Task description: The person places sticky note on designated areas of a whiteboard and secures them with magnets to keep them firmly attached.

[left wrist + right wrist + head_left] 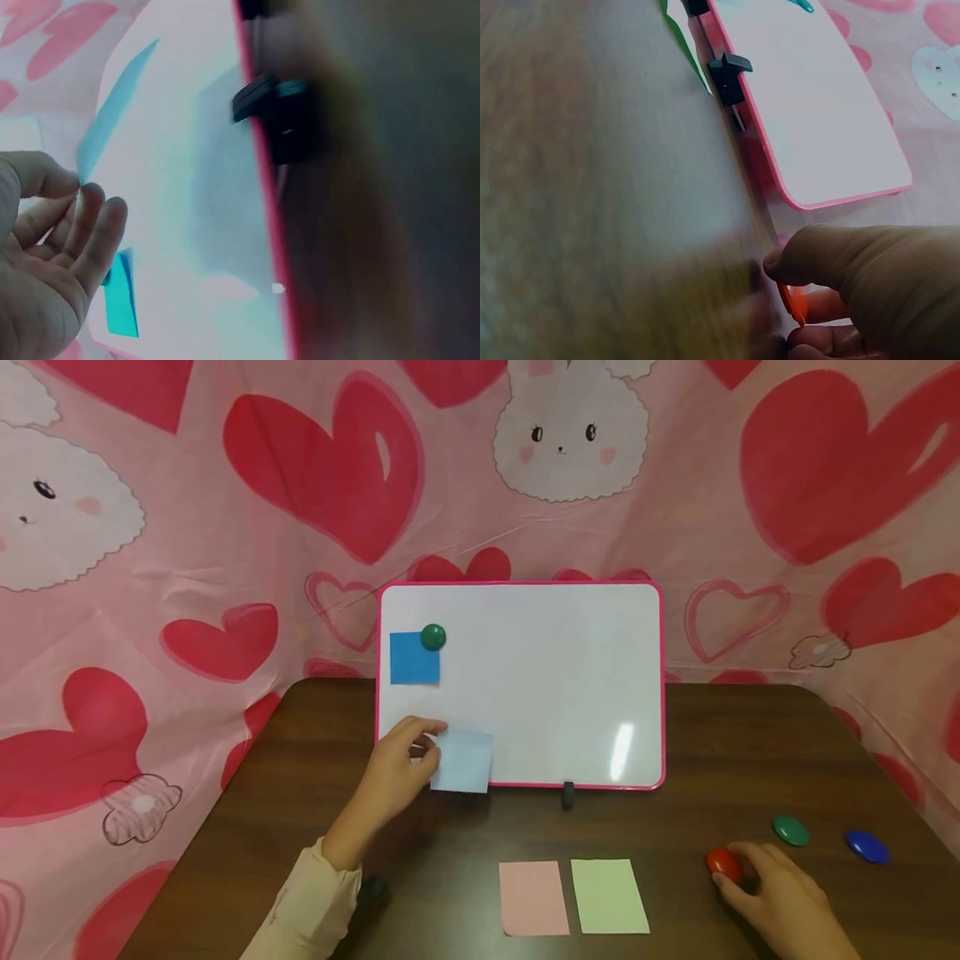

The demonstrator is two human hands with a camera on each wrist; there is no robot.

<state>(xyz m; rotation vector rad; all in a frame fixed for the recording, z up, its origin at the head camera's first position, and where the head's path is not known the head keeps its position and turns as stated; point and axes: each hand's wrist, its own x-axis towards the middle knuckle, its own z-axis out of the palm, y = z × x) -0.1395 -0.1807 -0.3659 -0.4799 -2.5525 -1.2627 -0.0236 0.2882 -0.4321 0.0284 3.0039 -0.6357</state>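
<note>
Pinching a pale blue sticky note (462, 762) at its left edge, our left hand (393, 770) held it in front of the whiteboard (540, 685), hiding some lower frame. Our right hand (785, 895), cut off in the head view, gripped a partly covered red magnet (722, 865) over at the table's (697, 735) right. The note looked squarish and plain, the magnet pretty glossy.

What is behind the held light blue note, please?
From the head view, the whiteboard and its pink lower edge run behind the light blue note. The covered part is hidden there, perhaps including a black clip that the left wrist view shows.
</note>
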